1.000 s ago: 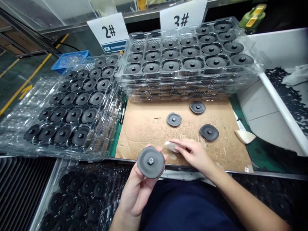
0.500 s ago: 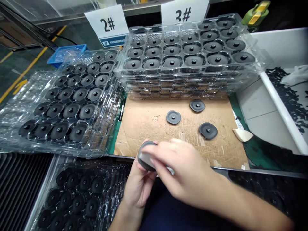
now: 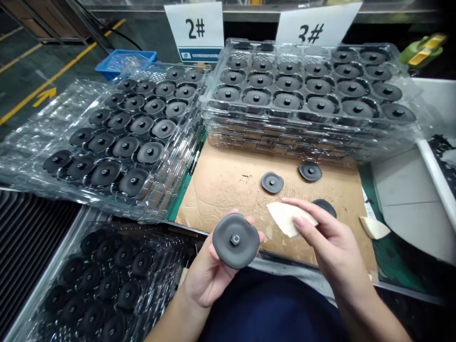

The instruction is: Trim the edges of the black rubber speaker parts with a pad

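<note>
From where I stand, the bench [image 3: 401, 273] is crowded around its sides: a tall stack of clear trays [image 3: 270, 130] fills the back, another tray stack [image 3: 96, 199] runs along the left, and a white bin [image 3: 395, 190] closes off the right. Most pockets I can see in both top trays carry a black disc, though a few at the far edges look bare, so I judge the greater part to be set out, with one disc in hand and three lying loose. Between the stacks and the person's lap lies a cardboard sheet [image 3: 221, 194], its front edge just beyond the hands; the open room is mainly its left half, while the loose discs take up the right. The left hand [image 3: 210, 280] is cupped upward, fingers closed around the rim of the held disc [image 3: 231, 225], which faces up, tilted towards the person, above the cardboard's near edge. Whether that disc is finished, I cannot tell. The right hand [image 3: 335, 242] pinches a white wedge [image 3: 288, 218] between thumb and fingers, apart from the disc and partly hiding the nearest loose disc [image 3: 324, 207]. A smaller-looking spare wedge [image 3: 375, 228] rests over the cardboard's right edge.
</note>
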